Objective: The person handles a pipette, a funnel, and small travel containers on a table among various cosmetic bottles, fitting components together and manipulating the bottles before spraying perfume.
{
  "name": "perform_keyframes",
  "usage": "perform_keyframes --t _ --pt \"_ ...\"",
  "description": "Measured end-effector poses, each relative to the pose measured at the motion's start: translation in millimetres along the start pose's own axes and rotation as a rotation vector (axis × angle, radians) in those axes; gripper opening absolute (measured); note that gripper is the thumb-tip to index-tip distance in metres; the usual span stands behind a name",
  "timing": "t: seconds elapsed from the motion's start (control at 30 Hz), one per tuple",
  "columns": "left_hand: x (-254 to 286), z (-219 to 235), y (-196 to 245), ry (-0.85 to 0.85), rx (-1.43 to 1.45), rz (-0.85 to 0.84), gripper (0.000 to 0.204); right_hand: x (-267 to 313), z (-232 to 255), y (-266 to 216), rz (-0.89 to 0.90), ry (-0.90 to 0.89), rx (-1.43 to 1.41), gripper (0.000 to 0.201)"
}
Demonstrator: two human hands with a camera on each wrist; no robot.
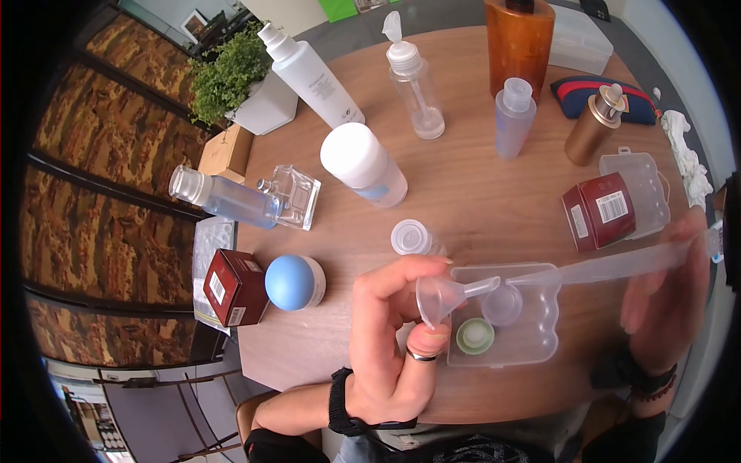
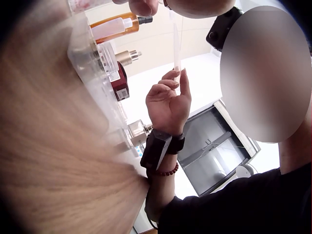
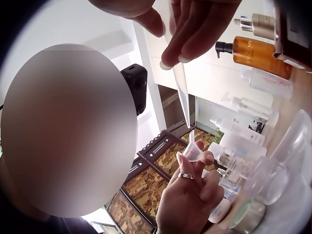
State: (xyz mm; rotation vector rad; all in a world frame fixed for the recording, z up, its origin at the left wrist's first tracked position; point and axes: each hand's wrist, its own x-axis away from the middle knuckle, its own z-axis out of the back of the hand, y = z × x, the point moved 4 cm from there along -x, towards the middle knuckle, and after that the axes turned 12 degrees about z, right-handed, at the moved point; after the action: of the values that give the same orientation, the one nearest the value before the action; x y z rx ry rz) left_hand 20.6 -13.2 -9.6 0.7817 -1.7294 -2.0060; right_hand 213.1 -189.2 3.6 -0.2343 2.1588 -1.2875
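Note:
My left hand [image 1: 390, 347] pinches a small clear funnel [image 1: 438, 299] between thumb and index finger, its spout angled toward the right. In my right hand [image 1: 668, 289] is a long translucent tapered plastic tube [image 1: 610, 266], which the fingers pinch near its wide end in the right wrist view. The tube's narrow tip comes close to the spout of the funnel [image 3: 193, 152]. Below them lies a shallow clear plastic case [image 1: 532, 336], with a clear round pot [image 1: 502, 305] and a small green-rimmed pot [image 1: 475, 336] in it. A clear bottle [image 1: 411, 238] stands just behind the left hand.
Around the wooden table [image 1: 455, 185] stand a white-capped bottle [image 1: 355, 158], a pump bottle [image 1: 417, 92], an amber bottle [image 1: 519, 50] and a frosted bottle [image 1: 515, 119]. Dark red boxes [image 1: 606, 210] lie on both sides. A blue-lidded jar [image 1: 292, 282] sits left, near a perfume bottle [image 1: 297, 202].

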Motion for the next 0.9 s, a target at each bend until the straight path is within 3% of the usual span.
perform_keyframes --t 0.27,0.33,0.57,0.63,0.9 --pt "-0.1 -2.9 2.1 0.004 0.000 0.007 0.040 1.3 -1.5 -0.2 -0.005 0.016 0.010 0.030" --pt "-1.8 -5.4 2.3 0.113 -0.045 0.081 0.062 1.5 -0.5 0.4 0.005 -0.008 0.000 0.030" --pt "-2.3 -5.7 2.8 0.076 -0.022 0.123 0.063 -1.3 0.9 -0.9 -0.013 -0.071 -0.013 0.037" --pt "-2.3 -3.3 1.9 -0.061 0.088 0.034 0.043 -2.9 -2.6 -1.3 -0.072 -0.069 0.075 0.040" --pt "-5.0 -2.2 5.3 0.061 0.088 0.090 0.054 -3.0 -4.3 -8.0 -0.113 -0.179 0.175 0.049"
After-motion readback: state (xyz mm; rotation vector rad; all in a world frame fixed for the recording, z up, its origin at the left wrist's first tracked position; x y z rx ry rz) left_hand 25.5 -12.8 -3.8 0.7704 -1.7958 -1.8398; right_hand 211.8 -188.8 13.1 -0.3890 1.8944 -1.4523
